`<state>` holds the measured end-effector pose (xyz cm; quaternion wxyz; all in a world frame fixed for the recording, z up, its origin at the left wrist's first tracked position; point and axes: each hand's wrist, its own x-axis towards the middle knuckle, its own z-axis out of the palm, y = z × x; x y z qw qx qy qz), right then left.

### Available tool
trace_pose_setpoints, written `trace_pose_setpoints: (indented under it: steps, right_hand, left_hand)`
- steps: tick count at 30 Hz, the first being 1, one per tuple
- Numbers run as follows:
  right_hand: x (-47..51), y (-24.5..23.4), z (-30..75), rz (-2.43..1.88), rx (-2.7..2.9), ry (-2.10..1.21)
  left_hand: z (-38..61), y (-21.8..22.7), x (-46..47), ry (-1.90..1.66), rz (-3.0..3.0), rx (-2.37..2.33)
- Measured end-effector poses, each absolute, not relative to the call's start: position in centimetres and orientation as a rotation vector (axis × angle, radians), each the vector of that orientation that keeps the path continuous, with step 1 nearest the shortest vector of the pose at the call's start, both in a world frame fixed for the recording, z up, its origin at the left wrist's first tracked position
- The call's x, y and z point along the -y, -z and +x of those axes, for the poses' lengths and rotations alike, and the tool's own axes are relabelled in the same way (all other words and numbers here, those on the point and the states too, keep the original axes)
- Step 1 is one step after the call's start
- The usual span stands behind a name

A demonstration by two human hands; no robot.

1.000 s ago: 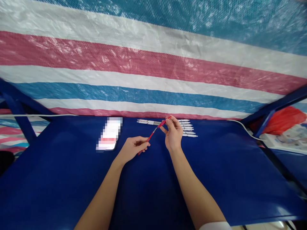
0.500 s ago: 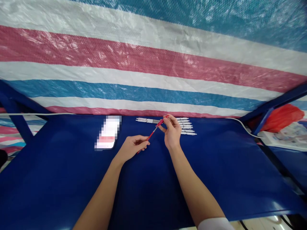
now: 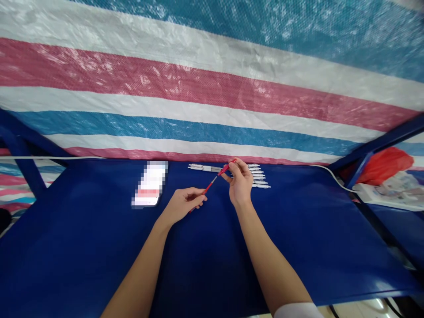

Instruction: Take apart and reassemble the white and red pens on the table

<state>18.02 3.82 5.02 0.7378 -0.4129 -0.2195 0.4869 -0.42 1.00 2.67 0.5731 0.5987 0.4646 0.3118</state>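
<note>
Both my hands hold one thin red pen (image 3: pixel 212 183) above a dark blue table (image 3: pixel 99 247). My left hand (image 3: pixel 183 204) pinches its lower end, fingers closed. My right hand (image 3: pixel 241 181) grips the upper end between thumb and fingertips. The pen slants up to the right between them. Behind my right hand lies a row of several white pens (image 3: pixel 260 176), partly hidden by the hand. Another white and grey pen (image 3: pixel 203 167) lies to their left at the table's far edge.
A blurred-out flat card or phone (image 3: pixel 150 183) lies left of my hands. A striped red, white and blue tarp (image 3: pixel 198 88) hangs behind the table. A white cable (image 3: pixel 331 174) runs off right, toward a red bag (image 3: pixel 386 163) and a white box.
Almost nothing differs: both hands keep their hold on the red pen. The view has shifted slightly.
</note>
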Motion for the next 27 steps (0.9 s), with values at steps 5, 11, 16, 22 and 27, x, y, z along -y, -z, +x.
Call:
trace_pose_setpoints:
  steps: [5,11,16,22,27]
  right_hand:
    - [-3.64,-4.94,17.79,-0.908,0.477,-1.101]
    - [-3.67,-4.82,17.84,-0.918,0.502,-1.080]
    - [-3.63,-4.88,17.83,-0.938,0.522,-1.084]
    - [-3.59,-4.92,18.01,-0.950,0.530,-1.091]
    - [-3.65,-4.91,18.08,-0.932,0.530,-1.098]
  left_hand:
    - [-0.43,-2.82,-0.90,-0.730,1.417,-1.090]
    - [-0.37,-2.97,-0.86,-0.725,1.416,-1.076]
    - [-0.41,-2.87,-0.84,-0.715,1.421,-1.083]
    - [-0.40,-2.76,-0.84,-0.717,1.420,-1.092]
    - [-0.34,-2.69,-0.90,-0.731,1.420,-1.080]
